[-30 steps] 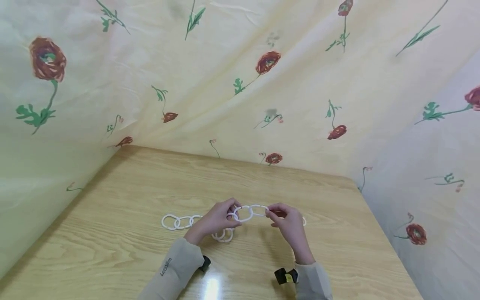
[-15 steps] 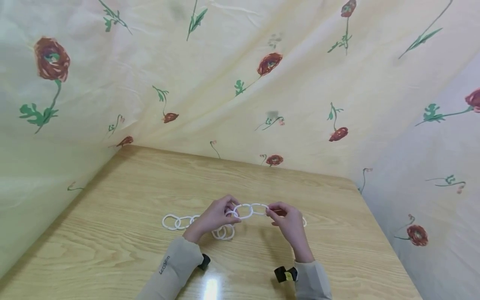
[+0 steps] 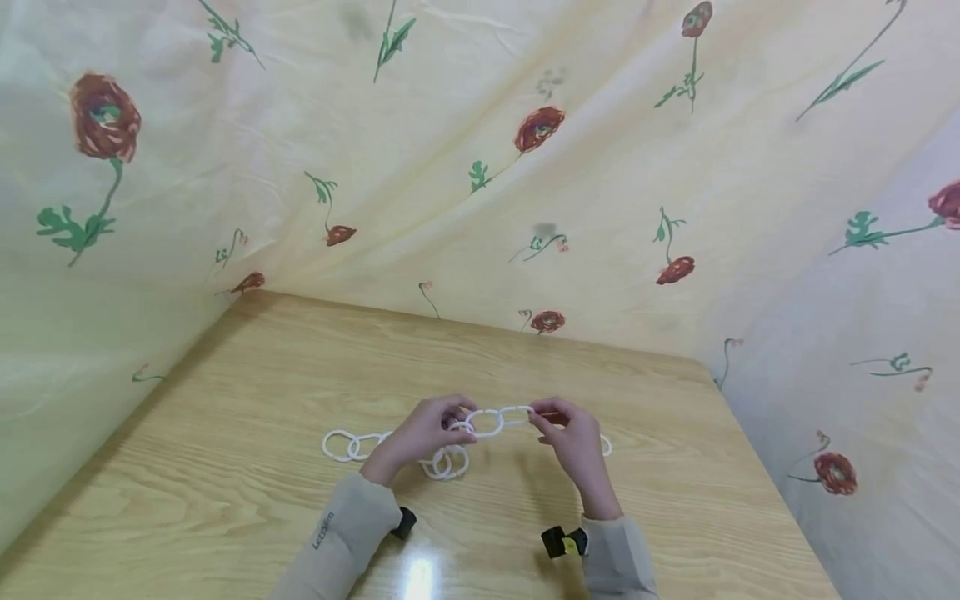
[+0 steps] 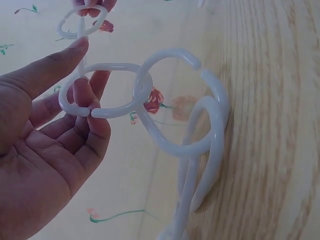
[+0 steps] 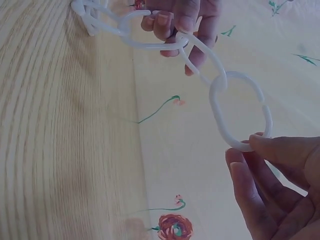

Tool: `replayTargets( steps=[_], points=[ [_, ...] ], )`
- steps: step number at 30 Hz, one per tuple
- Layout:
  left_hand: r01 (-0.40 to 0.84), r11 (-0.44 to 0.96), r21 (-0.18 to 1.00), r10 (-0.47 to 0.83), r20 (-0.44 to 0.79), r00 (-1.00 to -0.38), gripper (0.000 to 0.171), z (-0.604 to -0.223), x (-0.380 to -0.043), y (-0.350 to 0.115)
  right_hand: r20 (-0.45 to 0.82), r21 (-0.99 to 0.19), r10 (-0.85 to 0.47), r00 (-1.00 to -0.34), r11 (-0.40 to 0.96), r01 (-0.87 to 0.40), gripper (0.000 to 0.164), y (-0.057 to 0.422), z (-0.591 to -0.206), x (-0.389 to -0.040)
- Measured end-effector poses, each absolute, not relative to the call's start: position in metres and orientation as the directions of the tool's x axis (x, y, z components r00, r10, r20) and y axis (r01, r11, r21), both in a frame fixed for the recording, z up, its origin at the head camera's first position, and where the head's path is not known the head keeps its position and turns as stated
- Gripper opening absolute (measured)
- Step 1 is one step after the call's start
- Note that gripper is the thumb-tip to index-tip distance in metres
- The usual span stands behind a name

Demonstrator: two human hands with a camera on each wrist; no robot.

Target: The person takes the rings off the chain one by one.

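A chain of white plastic links (image 3: pixel 486 423) stretches between both hands, lifted off the table. My left hand (image 3: pixel 426 432) pinches it at a join of links between thumb and fingers. In the left wrist view, a link (image 4: pixel 117 66) loops past the fingers, and more chain hangs from it down to the wood. At the chain's other end, my right hand (image 3: pixel 572 437) pinches the end link (image 5: pixel 218 117) between thumb and fingertips. Small gaps show in several link rims. The left hand and forearm hide part of the chain in the head view.
More white links (image 3: pixel 341 445) lie left of the left forearm, and a bunched part of chain (image 3: pixel 446 463) lies beneath the left hand. Another white link (image 3: pixel 606 446) shows partly behind the right hand. Flowered cloth (image 3: pixel 420 192) surrounds the wooden table (image 3: pixel 337 358) at back and sides.
Both hands have shifted slightly left, the right one a little closer to the left. The same links stay pinched, and the bunched links below the left hand have moved slightly.
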State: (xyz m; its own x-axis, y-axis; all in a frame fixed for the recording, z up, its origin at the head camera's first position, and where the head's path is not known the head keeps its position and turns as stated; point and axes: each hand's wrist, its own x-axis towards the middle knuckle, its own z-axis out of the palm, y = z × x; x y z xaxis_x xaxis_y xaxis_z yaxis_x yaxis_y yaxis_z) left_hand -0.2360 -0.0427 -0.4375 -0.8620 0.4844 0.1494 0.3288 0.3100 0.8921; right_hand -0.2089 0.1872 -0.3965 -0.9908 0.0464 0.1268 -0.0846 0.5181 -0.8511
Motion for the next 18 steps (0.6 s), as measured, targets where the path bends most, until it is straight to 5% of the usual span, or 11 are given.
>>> replayTargets(
  steps=[18],
  points=[
    [0.298, 0.211, 0.931, 0.502, 0.159, -0.850, 0.041, -0.4382, -0.2369, -0.0416, 0.164, -0.830, 0.038, -0.986, 0.545, -0.117, 0.011, 0.1802, -0.4013, -0.2156]
  ],
)
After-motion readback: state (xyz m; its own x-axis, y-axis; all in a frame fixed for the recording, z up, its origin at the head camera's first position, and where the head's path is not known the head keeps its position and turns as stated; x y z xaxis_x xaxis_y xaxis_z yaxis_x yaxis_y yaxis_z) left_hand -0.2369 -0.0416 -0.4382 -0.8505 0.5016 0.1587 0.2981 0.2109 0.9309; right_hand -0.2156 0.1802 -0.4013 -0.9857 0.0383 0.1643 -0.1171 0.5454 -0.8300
